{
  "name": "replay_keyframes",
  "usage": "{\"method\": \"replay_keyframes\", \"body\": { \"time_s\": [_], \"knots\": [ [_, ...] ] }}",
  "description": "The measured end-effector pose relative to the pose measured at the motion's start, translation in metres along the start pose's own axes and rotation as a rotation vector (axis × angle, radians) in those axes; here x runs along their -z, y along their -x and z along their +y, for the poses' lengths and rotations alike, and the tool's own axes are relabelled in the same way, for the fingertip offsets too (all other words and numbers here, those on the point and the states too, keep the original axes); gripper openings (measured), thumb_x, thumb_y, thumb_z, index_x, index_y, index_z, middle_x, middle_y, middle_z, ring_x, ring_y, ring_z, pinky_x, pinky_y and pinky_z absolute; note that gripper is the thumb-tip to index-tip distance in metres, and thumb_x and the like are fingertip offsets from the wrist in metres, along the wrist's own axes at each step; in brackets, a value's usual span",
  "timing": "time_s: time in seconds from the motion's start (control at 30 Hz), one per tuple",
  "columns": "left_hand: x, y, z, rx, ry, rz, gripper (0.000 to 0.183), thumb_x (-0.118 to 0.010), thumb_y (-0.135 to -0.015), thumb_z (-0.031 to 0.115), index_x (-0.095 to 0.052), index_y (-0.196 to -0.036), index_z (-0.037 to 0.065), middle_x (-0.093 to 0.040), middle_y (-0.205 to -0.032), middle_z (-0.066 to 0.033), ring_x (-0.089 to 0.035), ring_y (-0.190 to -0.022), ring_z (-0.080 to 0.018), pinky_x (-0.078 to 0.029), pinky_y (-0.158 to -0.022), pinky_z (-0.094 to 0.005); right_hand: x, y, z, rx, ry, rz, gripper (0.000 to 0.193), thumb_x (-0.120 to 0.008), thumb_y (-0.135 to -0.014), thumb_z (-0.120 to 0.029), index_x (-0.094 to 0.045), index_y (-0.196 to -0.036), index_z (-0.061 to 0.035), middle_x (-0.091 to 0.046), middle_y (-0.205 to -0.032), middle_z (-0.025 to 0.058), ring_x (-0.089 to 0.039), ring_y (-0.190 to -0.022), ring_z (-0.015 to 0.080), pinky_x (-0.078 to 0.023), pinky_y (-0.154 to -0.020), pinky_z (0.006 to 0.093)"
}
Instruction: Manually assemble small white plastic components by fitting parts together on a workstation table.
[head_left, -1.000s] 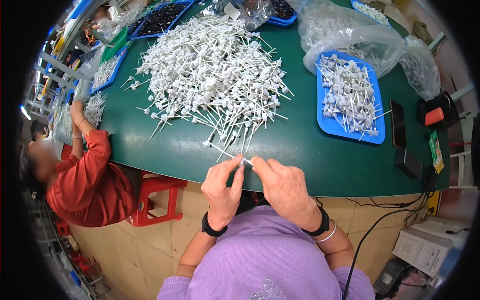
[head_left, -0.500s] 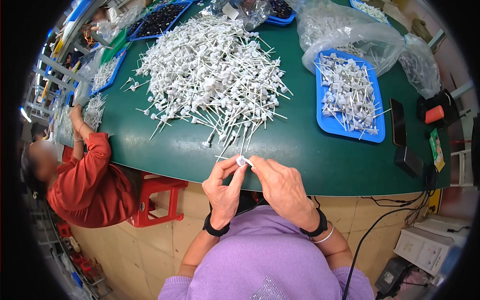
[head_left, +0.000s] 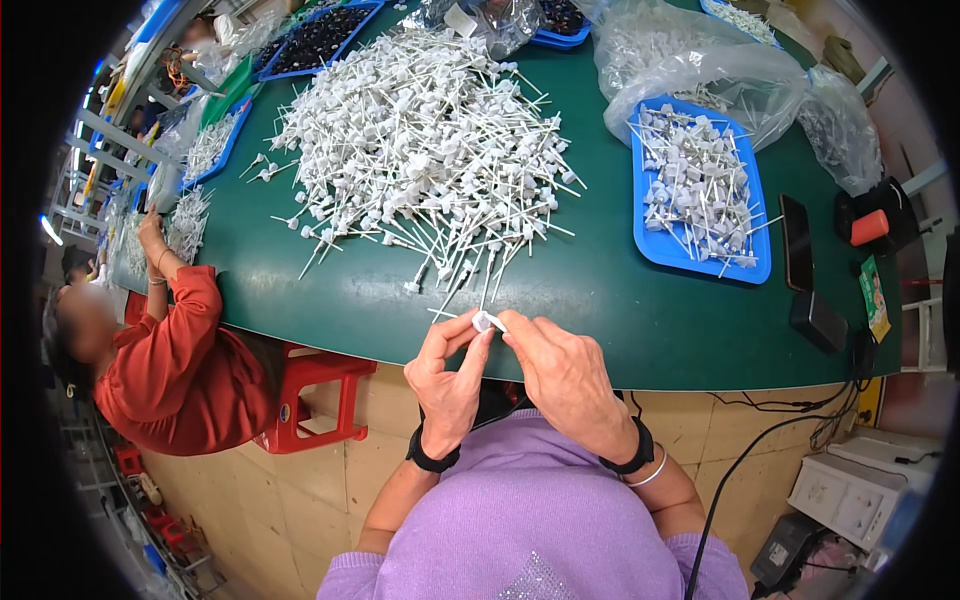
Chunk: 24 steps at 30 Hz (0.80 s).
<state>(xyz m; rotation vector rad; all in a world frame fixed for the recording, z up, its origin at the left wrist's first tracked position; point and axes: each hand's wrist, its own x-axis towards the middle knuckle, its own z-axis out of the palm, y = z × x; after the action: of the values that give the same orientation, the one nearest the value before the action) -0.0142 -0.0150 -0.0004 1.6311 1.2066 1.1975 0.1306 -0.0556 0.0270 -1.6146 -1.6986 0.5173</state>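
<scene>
Between my hands, just over the table's front edge, is a small white plastic cap (head_left: 482, 321) with thin pale tubing beside it. My left hand (head_left: 447, 385) pinches the cap between thumb and fingertips. My right hand (head_left: 567, 375) is closed at the cap's right side, its fingertips on a short white piece that looks like part of the same item. Beyond my fingers lies a large heap of white caps with thin tubes (head_left: 420, 150). A blue tray (head_left: 690, 262) to the right holds more of them.
A clear plastic bag (head_left: 740, 85) lies behind the tray. A phone (head_left: 796, 245) and a black box (head_left: 818, 322) lie at the right. At the left, a person in a red top (head_left: 170, 370) works at the same green table (head_left: 330, 320), by a red stool (head_left: 325, 395).
</scene>
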Motion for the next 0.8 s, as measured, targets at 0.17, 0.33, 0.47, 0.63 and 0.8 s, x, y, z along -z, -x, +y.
{"method": "replay_keyframes", "body": {
  "time_s": [0.17,0.33,0.47,0.63,0.8],
  "knots": [
    [0.000,0.000,-0.001,-0.022,-0.017,-0.010,0.024,-0.073,-0.086,-0.003,-0.068,-0.109,-0.003,-0.075,-0.096,-0.0091,-0.068,-0.085,-0.0091,-0.050,-0.077,-0.0214,-0.004,0.001,0.004,0.027,-0.010,0.028,0.022,-0.060,-0.092,-0.003,-0.059,-0.114,-0.0048,-0.059,-0.076,0.0156,-0.062,-0.065,0.0378,-0.047,-0.053,0.0448],
    [0.004,0.001,-0.010,-0.185,-0.228,-0.016,0.024,-0.073,-0.085,-0.004,-0.069,-0.109,-0.003,-0.074,-0.099,-0.0100,-0.072,-0.088,-0.0135,-0.054,-0.077,-0.0240,-0.004,0.001,0.001,0.009,0.003,0.027,0.022,-0.060,-0.092,-0.003,-0.059,-0.113,-0.0043,-0.061,-0.078,0.0161,-0.062,-0.067,0.0380,-0.048,-0.054,0.0452],
    [0.003,0.001,-0.010,-0.172,-0.216,-0.007,0.025,-0.073,-0.085,-0.004,-0.069,-0.109,-0.003,-0.074,-0.100,-0.0101,-0.072,-0.087,-0.0141,-0.055,-0.078,-0.0252,-0.002,0.000,0.002,0.002,-0.033,0.004,0.022,-0.060,-0.092,-0.003,-0.059,-0.114,-0.0042,-0.061,-0.079,0.0166,-0.063,-0.067,0.0382,-0.048,-0.055,0.0455],
    [0.003,0.000,-0.011,-0.208,-0.254,-0.012,0.025,-0.073,-0.084,-0.004,-0.069,-0.109,-0.003,-0.074,-0.101,-0.0102,-0.072,-0.088,-0.0142,-0.055,-0.078,-0.0250,-0.001,0.001,0.000,-0.001,-0.013,-0.004,0.024,-0.060,-0.092,-0.004,-0.059,-0.116,-0.0040,-0.061,-0.078,0.0169,-0.062,-0.068,0.0383,-0.048,-0.055,0.0454],
    [0.002,0.001,-0.013,-0.196,-0.224,0.014,0.028,-0.075,-0.080,-0.004,-0.070,-0.107,0.000,-0.075,-0.100,-0.0105,-0.072,-0.084,-0.0189,-0.054,-0.075,-0.0282,0.001,0.001,-0.002,-0.001,0.009,-0.024,0.025,-0.060,-0.092,-0.003,-0.059,-0.117,-0.0039,-0.061,-0.078,0.0169,-0.062,-0.067,0.0385,-0.048,-0.055,0.0454]
  ]
}}
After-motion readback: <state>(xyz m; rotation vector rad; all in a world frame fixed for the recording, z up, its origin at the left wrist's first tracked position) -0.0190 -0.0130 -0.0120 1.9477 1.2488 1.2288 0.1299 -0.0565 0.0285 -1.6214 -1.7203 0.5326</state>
